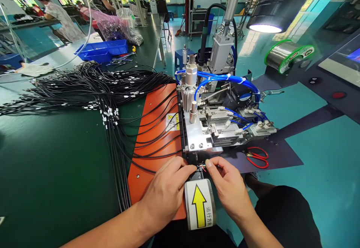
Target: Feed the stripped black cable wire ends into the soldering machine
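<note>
Nearest you, at the bottom centre of the frame, sits a white cover with a yellow arrow (199, 204) pointing away from you; your left hand (165, 190) lies just left of it and your right hand (229, 186) just right of it; both meet above the arrow at the cable end (201, 165), where thin coloured strands show at the front edge of the machine (213, 128); your left thumb and forefinger are pinched on the black sheath, and your right thumb and forefinger are closed on the strands beside them; the cable runs back leftwards over the orange plate (157, 135), which several other black cables cross; these fan out into a large bundle of black cables (84, 86) across the green bench in the left half of the frame; red scissors (257, 157) lie right of the machine on a dark mat; a solder spool (287, 54) and a lit lamp (266, 24) hang in the upper right; a blue tray (102, 50) sits further up the bench, and another person (56, 13) works in the upper left.
</note>
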The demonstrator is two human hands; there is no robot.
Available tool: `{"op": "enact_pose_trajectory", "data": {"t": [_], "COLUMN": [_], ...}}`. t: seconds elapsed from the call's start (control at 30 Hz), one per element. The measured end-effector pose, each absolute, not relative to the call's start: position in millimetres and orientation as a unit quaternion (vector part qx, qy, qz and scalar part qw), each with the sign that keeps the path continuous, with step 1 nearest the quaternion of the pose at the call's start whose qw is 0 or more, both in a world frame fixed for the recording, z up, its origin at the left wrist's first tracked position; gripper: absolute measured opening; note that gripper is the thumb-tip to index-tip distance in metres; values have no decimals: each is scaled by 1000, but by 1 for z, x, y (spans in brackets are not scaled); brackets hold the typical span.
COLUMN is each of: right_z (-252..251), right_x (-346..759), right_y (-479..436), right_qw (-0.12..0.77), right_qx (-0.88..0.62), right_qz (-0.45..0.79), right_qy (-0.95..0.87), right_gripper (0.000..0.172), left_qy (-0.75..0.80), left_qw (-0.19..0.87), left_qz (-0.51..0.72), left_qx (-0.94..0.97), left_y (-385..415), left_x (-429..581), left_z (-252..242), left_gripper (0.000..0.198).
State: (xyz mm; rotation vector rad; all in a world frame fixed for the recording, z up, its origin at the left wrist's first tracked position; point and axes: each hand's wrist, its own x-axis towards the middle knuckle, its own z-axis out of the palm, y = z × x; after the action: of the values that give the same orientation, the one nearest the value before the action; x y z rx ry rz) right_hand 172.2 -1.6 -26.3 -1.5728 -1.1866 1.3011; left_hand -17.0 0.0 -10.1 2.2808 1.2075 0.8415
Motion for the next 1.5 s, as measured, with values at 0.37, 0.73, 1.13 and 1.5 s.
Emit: {"op": "enact_pose_trajectory", "data": {"t": [0.37, 0.73, 1.13, 1.5], "right_z": [-24, -26, -31, -40], "right_x": [171, 168, 167, 169], "right_y": [1, 0, -1, -5], "right_qw": [368, 363, 376, 384], "right_qx": [-634, -650, -628, -617], "right_qz": [500, 478, 494, 476], "right_qy": [-461, -466, -469, -495], "right_gripper": [40, 40, 39, 37], "left_qy": [429, 438, 431, 426], "left_qw": [142, 133, 158, 154], "left_qz": [276, 266, 292, 286], "left_qx": [848, 848, 839, 844], "left_y": [-1, -1, 1, 2], "left_x": [-14, -14, -16, -15], "left_z": [-7, -10, -10, -10], "left_gripper": [27, 26, 27, 25]}}
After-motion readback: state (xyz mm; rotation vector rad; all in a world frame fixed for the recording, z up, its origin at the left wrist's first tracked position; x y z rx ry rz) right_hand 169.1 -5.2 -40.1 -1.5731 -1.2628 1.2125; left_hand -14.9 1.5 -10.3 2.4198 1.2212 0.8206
